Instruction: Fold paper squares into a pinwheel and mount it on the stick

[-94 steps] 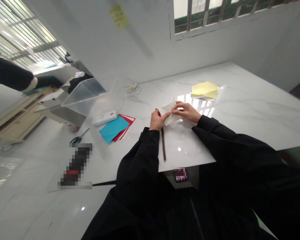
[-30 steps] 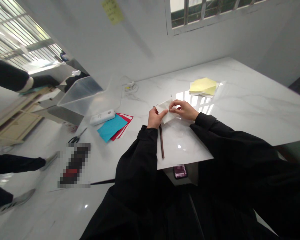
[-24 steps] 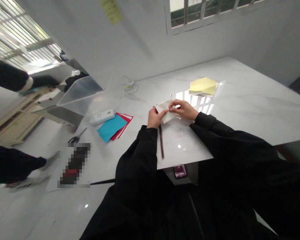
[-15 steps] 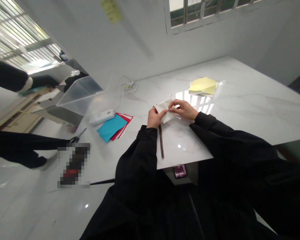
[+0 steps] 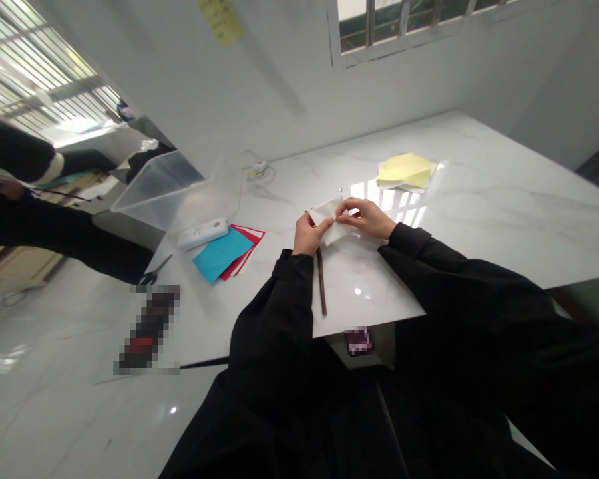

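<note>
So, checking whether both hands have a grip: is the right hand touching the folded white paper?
Touching: the head view shows the right hand pinching the edge of the folded white paper.

A marble table carries a clear plastic bin at left, a white rectangular device just beside cyan paper overlapping red paper, and pale yellow folded paper at right. Black-handled scissors lie near the left edge, beside a person in black. A yellow sticky note is on the wall.
</note>
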Available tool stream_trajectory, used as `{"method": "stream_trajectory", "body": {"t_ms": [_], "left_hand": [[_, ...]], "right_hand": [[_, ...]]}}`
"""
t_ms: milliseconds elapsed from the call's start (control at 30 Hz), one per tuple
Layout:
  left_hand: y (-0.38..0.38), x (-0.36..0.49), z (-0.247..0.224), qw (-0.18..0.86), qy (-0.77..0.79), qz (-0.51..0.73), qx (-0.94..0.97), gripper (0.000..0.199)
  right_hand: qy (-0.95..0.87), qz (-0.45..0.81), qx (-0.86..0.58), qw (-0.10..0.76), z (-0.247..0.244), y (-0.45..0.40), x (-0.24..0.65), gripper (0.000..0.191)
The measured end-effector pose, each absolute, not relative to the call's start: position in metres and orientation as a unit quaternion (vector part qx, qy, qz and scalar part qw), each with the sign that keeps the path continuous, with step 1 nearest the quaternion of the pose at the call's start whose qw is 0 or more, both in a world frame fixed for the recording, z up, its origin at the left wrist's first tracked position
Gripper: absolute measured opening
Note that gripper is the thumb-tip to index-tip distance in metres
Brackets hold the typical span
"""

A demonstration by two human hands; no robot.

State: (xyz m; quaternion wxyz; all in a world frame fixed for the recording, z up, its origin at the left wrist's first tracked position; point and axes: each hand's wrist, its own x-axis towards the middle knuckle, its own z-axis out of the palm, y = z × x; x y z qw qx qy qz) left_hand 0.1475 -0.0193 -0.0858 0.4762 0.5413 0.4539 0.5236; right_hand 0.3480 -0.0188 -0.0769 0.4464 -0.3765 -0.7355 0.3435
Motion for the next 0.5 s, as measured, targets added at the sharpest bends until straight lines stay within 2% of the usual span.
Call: {"method": "stream_trajectory", "body": {"t_ms": [500], "left_hand": [[-0.0186,0.1482,-0.0864,0.478,0.453,0.527,0.537,0.05]], "right_hand": [[-0.736,0.341,-0.373,0.45,-0.0784,-0.0178,0.3484,0.024]]}}
